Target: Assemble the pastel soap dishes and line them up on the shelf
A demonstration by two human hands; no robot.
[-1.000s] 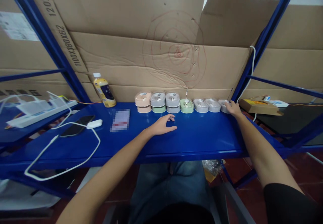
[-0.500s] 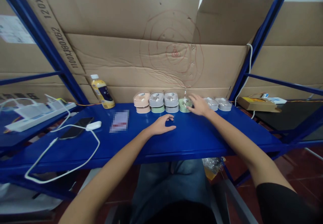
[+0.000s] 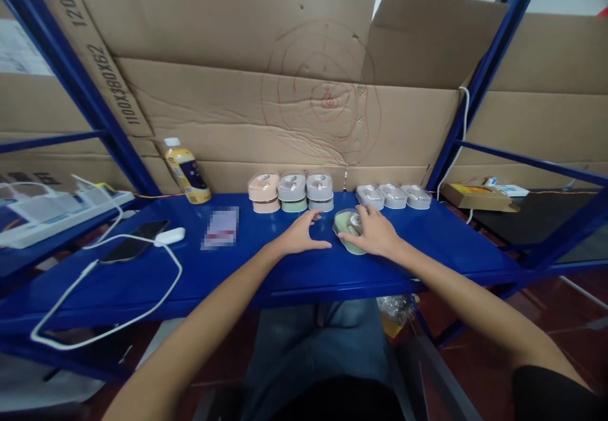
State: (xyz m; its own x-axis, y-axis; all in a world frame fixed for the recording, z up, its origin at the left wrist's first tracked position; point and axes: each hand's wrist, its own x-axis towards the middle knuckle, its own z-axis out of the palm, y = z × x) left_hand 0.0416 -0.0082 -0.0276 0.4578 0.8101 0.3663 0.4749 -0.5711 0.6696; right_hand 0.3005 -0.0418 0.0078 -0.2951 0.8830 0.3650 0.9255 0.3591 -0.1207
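While the right grip [image 3: 379, 232] is closed around a pale green, rounded plastic container with a clear lid [image 3: 345, 221], its thumb presses the near side and its fingers reach over the far edge, a pinch that probably steadies the smooth, curved body. The container tilts slightly towards the person, over the blue metal bench [image 3: 304, 275].

Just left of it, the left grip [image 3: 297, 236] is open and holds nothing, fingers curved and thumb extended towards the container, perhaps so that it could support the other side.

Beyond the left grip, near the cardboard wall [image 3: 213, 111], sit three two-high stacks of similar containers: peach on peach [image 3: 265, 188], grey on green [image 3: 292, 188] and grey on grey [image 3: 320, 188]. Beyond the right grip and to its right, three single grey containers [image 3: 393, 197] form a row; both groups are set back, seemingly leaving working room between the arms.

Farther left of the left grip are a pixelated card [image 3: 221, 228], a yellow drink bottle with a white cap [image 3: 187, 171] and a dark phone [image 3: 135, 242] beside a white cable [image 3: 175, 282].
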